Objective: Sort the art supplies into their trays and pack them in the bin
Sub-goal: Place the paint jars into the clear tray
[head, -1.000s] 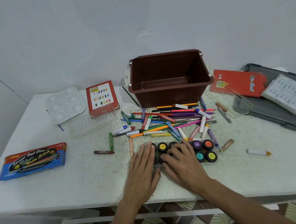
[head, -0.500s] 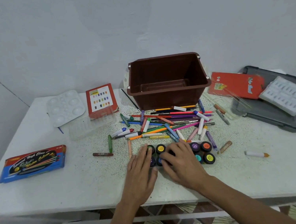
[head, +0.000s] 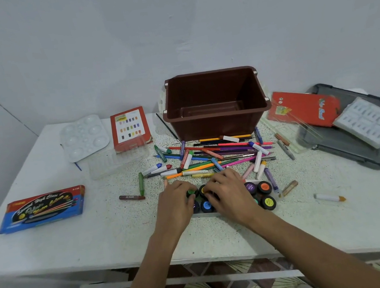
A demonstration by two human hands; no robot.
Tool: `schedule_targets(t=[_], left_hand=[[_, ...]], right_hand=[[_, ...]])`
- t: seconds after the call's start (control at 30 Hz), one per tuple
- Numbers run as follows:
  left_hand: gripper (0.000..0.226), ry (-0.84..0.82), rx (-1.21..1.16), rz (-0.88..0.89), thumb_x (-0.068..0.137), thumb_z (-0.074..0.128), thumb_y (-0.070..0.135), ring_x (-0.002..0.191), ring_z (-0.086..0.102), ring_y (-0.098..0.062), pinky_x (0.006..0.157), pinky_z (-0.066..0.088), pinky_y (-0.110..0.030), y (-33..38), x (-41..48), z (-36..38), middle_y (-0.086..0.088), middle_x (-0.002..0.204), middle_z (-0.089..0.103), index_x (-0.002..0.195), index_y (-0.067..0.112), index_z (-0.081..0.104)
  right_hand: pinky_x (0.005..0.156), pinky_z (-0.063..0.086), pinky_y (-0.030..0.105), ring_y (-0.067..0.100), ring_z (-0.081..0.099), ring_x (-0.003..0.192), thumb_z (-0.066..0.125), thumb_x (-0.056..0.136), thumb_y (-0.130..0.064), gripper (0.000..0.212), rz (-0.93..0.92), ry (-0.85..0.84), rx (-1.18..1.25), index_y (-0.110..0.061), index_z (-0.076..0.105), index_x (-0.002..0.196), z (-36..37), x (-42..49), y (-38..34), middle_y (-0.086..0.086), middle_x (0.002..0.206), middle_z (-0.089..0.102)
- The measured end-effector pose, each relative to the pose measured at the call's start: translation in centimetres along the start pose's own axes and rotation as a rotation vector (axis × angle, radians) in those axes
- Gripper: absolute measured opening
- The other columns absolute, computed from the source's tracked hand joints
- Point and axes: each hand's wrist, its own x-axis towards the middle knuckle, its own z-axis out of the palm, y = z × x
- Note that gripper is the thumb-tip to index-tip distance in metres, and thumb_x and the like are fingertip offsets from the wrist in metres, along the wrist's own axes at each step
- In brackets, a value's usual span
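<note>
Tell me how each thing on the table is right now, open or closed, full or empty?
brown bin: upright, open, nothing inside.
paint pots: lids on, sitting in their tray.
left hand: resting on the pots.
right hand: resting on the pots.
crayons and pencils: loose in a pile.
blue watercolour box: closed, lying flat.
white palette: wells clean.
grey lid: off the bin.

Blue and red box (head: 43, 208), on the bench (head: 51, 246) at left: script lettering "Special High Class", with "Water Colours" in yellow below; small print in its corner too small to read.

Red box (head: 303, 108), right of the bin: white script lettering, illegible.

Red box with colour-swatch chart (head: 129, 127): no legible text.
</note>
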Motion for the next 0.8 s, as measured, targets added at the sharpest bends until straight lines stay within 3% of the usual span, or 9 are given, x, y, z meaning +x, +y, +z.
schedule_targets(t=[0.17,0.3,0.4,0.5,0.63,0.7,0.8], left_hand=[[0.018,-0.003,-0.060,-0.034,0.090,0.066,0.010,0.099,0.051,-0.010,0.087,0.036,-0.019,0.2,0.1,0.1,0.004,0.108,0.061,0.105,0.018,0.071],[0.015,0.010,-0.084,-0.036,0.090,0.066,0.007,0.099,0.052,-0.012,0.084,0.032,-0.017,0.1,0.0,0.2,0.001,0.107,0.060,0.101,0.014,0.072],[0.014,0.013,-0.107,-0.046,0.089,0.066,0.005,0.100,0.053,-0.014,0.091,0.038,-0.021,0.2,-0.1,0.4,0.000,0.106,0.061,0.099,0.014,0.072],[0.015,0.024,-0.145,-0.050,0.086,0.068,0.003,0.098,0.053,-0.013,0.102,0.043,-0.039,0.1,0.1,0.7,0.002,0.103,0.059,0.095,0.014,0.073],[0.013,0.037,-0.107,-0.053,0.085,0.071,0.009,0.099,0.056,-0.015,0.098,0.045,-0.047,-0.5,-0.1,0.9,0.004,0.104,0.063,0.094,0.019,0.073],[0.014,0.057,-0.039,-0.039,0.087,0.070,0.014,0.104,0.056,-0.018,0.095,0.046,-0.047,-0.5,-0.4,1.1,0.005,0.109,0.063,0.097,0.022,0.073],[0.020,0.081,-0.011,0.011,0.092,0.064,0.022,0.120,0.051,-0.020,0.105,0.039,-0.042,-0.1,-1.3,1.6,0.000,0.127,0.056,0.111,0.020,0.069]], right_hand=[[0.084,0.043,0.037,0.020,0.050,0.089,0.068,0.087,-0.021,0.006,-0.001,-0.002,0.064,-0.016,0.071,0.091,0.4,-0.3,0.4,-0.002,0.095,0.063],[0.087,0.040,0.035,0.018,0.048,0.094,0.064,0.091,-0.023,0.010,0.020,-0.003,0.097,-0.017,0.070,0.096,0.6,-0.7,0.6,-0.002,0.100,0.060],[0.086,0.038,0.034,0.017,0.046,0.094,0.063,0.093,-0.024,0.011,0.017,-0.001,0.089,-0.019,0.070,0.099,0.6,-0.9,0.6,-0.003,0.101,0.059],[0.087,0.038,0.034,0.017,0.046,0.093,0.063,0.093,-0.025,0.011,0.013,-0.002,0.086,-0.019,0.070,0.100,0.4,-1.0,0.6,-0.004,0.101,0.060],[0.088,0.035,0.032,0.018,0.048,0.096,0.066,0.091,-0.022,0.013,-0.004,0.008,0.084,-0.019,0.071,0.103,0.1,-1.3,0.7,-0.004,0.103,0.061],[0.089,0.038,0.034,0.019,0.049,0.097,0.064,0.092,-0.023,0.016,0.008,0.010,0.082,-0.019,0.069,0.107,-0.3,-1.5,0.9,-0.002,0.105,0.060],[0.086,0.042,0.037,0.020,0.048,0.096,0.061,0.093,-0.028,0.018,0.068,0.000,0.058,-0.019,0.068,0.107,-0.9,-1.9,1.4,-0.001,0.103,0.059]])
